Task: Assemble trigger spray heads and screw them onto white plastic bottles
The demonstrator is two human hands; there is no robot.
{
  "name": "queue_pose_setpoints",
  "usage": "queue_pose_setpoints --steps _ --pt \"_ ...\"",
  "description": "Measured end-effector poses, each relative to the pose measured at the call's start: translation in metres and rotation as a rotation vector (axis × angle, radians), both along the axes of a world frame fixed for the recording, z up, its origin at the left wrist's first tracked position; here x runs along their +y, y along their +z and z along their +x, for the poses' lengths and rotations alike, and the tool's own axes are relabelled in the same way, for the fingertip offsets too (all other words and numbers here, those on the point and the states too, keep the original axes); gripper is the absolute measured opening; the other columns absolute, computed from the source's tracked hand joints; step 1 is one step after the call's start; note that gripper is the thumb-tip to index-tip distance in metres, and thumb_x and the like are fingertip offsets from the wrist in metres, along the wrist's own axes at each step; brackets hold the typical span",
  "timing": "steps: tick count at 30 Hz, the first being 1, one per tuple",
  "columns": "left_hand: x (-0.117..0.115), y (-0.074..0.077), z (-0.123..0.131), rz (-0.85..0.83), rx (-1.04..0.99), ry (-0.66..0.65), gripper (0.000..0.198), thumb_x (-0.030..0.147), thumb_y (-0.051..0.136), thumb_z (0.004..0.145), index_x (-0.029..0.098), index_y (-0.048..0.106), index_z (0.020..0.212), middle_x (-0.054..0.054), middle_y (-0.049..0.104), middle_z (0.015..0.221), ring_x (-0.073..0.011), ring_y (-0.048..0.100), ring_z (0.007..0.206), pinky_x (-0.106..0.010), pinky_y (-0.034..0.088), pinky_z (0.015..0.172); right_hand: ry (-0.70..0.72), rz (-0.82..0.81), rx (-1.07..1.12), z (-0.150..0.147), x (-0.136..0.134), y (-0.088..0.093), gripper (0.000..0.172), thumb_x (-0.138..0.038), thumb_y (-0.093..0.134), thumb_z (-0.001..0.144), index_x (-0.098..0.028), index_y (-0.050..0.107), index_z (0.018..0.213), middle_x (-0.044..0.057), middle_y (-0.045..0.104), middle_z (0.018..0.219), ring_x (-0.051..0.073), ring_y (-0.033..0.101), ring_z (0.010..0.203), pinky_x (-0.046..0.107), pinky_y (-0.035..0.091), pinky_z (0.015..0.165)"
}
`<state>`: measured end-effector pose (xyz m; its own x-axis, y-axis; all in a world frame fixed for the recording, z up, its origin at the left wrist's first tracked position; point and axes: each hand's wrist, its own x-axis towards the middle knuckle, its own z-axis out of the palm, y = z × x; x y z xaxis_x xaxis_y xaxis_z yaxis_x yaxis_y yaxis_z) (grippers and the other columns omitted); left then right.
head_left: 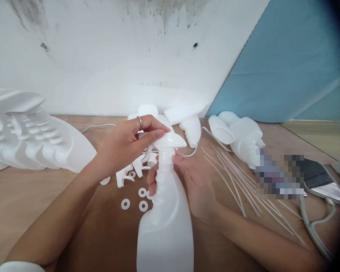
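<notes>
A white plastic spray bottle (166, 223) stands upright at the bottom centre on the wooden table (22, 204). My right hand (196, 185) is wrapped round its ribbed neck from the right side. A white trigger spray head (170, 140) sits on top of the neck. My left hand (127, 143), with a ring on one finger, is closed over that head from the left, fingers and thumb pinching it.
Several white washers (143, 206) and loose trigger parts (135, 168) lie behind the bottle. Thin white dip tubes (238, 181) fan out to the right. More white bottles (243, 138) lie at the back. A stack of white trigger heads (30, 136) fills the left. A cable (314, 226) runs at the right.
</notes>
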<state>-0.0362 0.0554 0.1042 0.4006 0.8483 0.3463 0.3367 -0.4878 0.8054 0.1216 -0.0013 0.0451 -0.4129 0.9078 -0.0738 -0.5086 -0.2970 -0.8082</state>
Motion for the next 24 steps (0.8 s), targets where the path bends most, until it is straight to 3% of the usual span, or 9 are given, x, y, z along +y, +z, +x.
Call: queue_pose_setpoints --steps 7,13,18,24 --pt "0.0024 0.0025 -0.0034 -0.049 0.036 -0.014 0.017 0.032 0.058 0.091 0.021 0.07 0.087 0.001 0.068 0.076 -0.0111 0.057 0.064 -0.023 0.038 0.055 -0.019 0.024 0.011 0.0016 0.0017 -0.0005 0.025 -0.035 0.048 0.093 -0.025 0.053 0.114 0.002 0.068 0.075 0.018 0.062 0.056 0.029 0.051 0.052" --pt "0.0011 0.0007 -0.002 -0.014 0.067 -0.03 0.017 0.031 0.058 0.092 0.02 0.07 0.086 0.002 0.071 0.084 -0.0094 0.057 0.065 -0.022 0.039 0.057 -0.014 -0.013 0.032 0.0003 -0.0004 -0.0006 0.024 -0.039 0.048 0.09 -0.022 0.054 0.105 0.004 0.068 0.077 0.018 0.063 0.055 0.029 0.052 0.049" --pt "-0.0009 0.0006 -0.0003 -0.004 0.096 -0.032 0.017 0.031 0.057 0.093 0.021 0.071 0.09 0.003 0.07 0.077 -0.0079 0.052 0.058 -0.021 0.037 0.053 -0.017 0.004 0.02 -0.0004 -0.0012 0.0001 0.022 -0.038 0.047 0.09 -0.019 0.056 0.096 0.006 0.068 0.078 0.021 0.066 0.062 0.031 0.054 0.051" --pt "-0.0001 0.003 -0.003 0.036 0.164 -0.03 0.015 0.028 0.058 0.091 0.02 0.07 0.086 0.003 0.071 0.082 -0.0108 0.06 0.072 -0.022 0.041 0.06 -0.001 0.011 0.022 -0.0007 0.0017 0.0008 0.024 -0.036 0.053 0.087 -0.016 0.055 0.101 0.007 0.068 0.076 0.018 0.063 0.056 0.028 0.052 0.047"
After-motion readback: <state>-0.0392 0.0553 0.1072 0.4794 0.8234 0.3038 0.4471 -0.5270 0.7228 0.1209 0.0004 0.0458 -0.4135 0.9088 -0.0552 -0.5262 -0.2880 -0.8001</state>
